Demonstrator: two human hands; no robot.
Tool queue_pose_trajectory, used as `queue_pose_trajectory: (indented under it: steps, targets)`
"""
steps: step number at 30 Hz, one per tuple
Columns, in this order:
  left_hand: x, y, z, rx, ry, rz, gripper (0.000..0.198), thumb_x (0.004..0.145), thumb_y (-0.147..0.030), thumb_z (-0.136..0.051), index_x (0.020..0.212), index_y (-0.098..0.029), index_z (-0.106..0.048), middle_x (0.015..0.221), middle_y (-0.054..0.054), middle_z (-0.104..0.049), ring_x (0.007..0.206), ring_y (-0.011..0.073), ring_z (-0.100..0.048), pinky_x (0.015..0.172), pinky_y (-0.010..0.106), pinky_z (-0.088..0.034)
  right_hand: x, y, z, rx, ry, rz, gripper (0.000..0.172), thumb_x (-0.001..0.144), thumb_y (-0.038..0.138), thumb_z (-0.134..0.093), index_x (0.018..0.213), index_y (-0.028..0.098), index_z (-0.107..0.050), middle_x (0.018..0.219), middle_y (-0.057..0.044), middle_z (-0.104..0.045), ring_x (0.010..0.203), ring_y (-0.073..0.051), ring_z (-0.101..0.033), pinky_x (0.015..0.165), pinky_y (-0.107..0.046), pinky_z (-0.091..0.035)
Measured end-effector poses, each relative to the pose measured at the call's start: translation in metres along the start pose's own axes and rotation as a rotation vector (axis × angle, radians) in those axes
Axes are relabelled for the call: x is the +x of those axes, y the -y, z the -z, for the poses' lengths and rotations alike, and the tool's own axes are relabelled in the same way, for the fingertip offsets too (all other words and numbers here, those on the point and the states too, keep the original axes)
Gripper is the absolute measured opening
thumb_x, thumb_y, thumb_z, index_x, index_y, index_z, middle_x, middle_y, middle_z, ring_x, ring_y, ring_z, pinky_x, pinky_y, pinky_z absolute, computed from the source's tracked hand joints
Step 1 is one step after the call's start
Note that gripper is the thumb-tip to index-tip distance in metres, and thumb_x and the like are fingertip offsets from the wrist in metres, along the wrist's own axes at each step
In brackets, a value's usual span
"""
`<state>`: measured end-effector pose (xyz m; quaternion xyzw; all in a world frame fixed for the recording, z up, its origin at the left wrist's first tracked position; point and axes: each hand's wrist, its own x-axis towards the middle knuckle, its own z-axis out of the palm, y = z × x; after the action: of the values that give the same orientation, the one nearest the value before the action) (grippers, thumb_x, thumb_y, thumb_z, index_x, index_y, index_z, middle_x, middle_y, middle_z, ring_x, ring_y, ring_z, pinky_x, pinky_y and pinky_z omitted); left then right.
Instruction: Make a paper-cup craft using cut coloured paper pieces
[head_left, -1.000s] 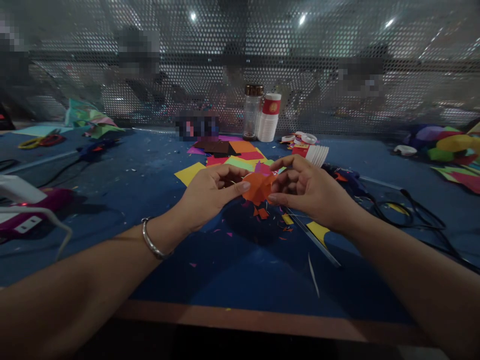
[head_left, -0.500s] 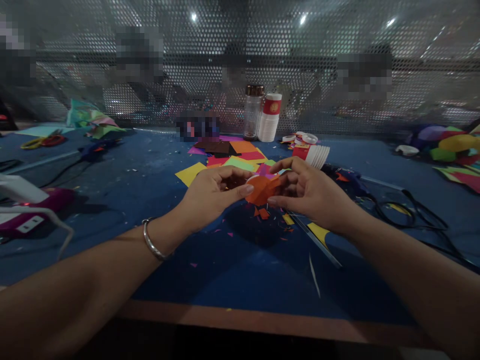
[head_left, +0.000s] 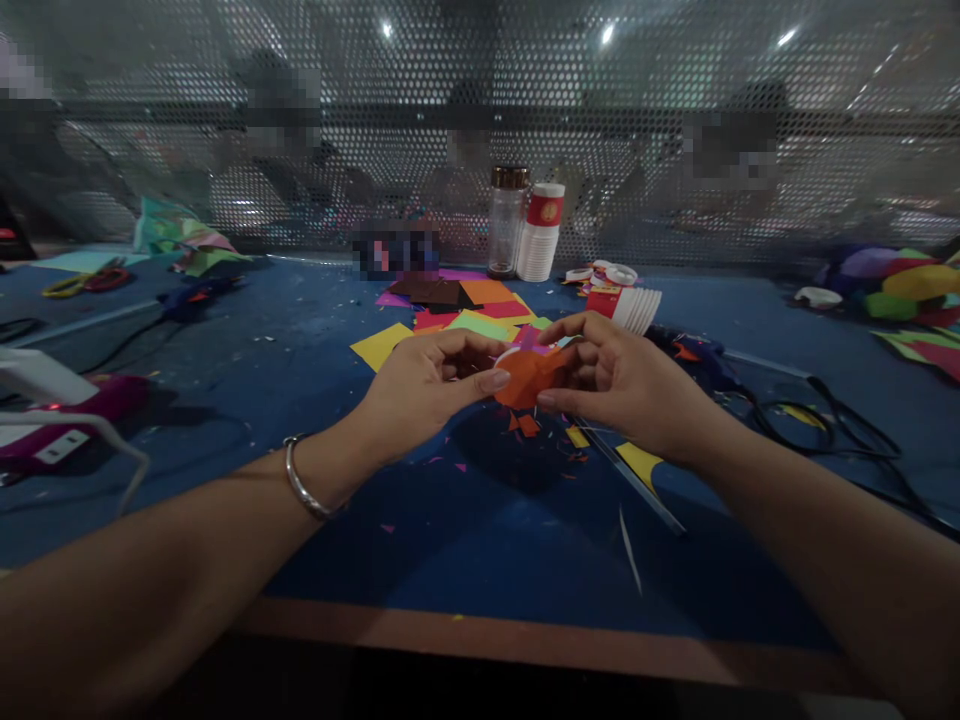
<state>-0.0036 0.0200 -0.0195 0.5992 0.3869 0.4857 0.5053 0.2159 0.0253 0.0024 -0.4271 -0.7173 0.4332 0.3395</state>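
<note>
An orange paper piece [head_left: 521,380] with a rounded outline is held up between my hands, above the blue table [head_left: 480,560]. My left hand [head_left: 442,385] pinches its left edge between thumb and fingers; a white rim shows behind the paper there. My right hand [head_left: 611,385] grips the right side, thumb below and fingers curled behind. Small orange scraps [head_left: 529,426] lie beneath. Just beyond my hands are coloured paper sheets [head_left: 472,325], partly hidden by my fingers.
A glass bottle [head_left: 508,222] and stacked paper cups [head_left: 540,235] stand at the back, with more cups [head_left: 626,308] lying nearer. Glue guns [head_left: 195,298] with cords lie left and right [head_left: 701,360]. A power strip [head_left: 67,435] is at left. Scissors [head_left: 86,281] lie farther back.
Almost nothing differs. Both hands keep their hold on the orange paper, which has shifted very slightly; the view has moved a little.
</note>
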Motion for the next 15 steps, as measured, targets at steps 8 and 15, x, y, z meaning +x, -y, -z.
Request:
queue_pose_trajectory:
  steps: [8,15]
  targets:
    - [0.0015,0.0023,-0.0002,-0.051,0.024,0.019,0.029,0.073,-0.025,-0.084,0.099,-0.016,-0.075,0.09,0.003,-0.074,0.081,0.0141,-0.069,0.08,0.028,-0.057,-0.0001,-0.0001,0.0005,-0.002,-0.012,-0.01,0.051,0.071,0.025,-0.08,0.114,0.022,-0.054,0.093,-0.003,-0.066,0.088,-0.021,-0.067,0.079,-0.04,-0.058]
    - [0.0044,0.0051,0.0026,-0.019,0.026,-0.01,0.031,0.073,-0.027,-0.084,0.1,-0.016,-0.074,0.087,0.002,-0.073,0.078,0.0129,-0.068,0.078,0.028,-0.058,0.0003,0.0005,0.0007,-0.007,0.015,-0.007,0.047,0.072,0.029,-0.08,0.112,0.023,-0.055,0.094,-0.003,-0.066,0.088,-0.02,-0.066,0.082,-0.04,-0.056]
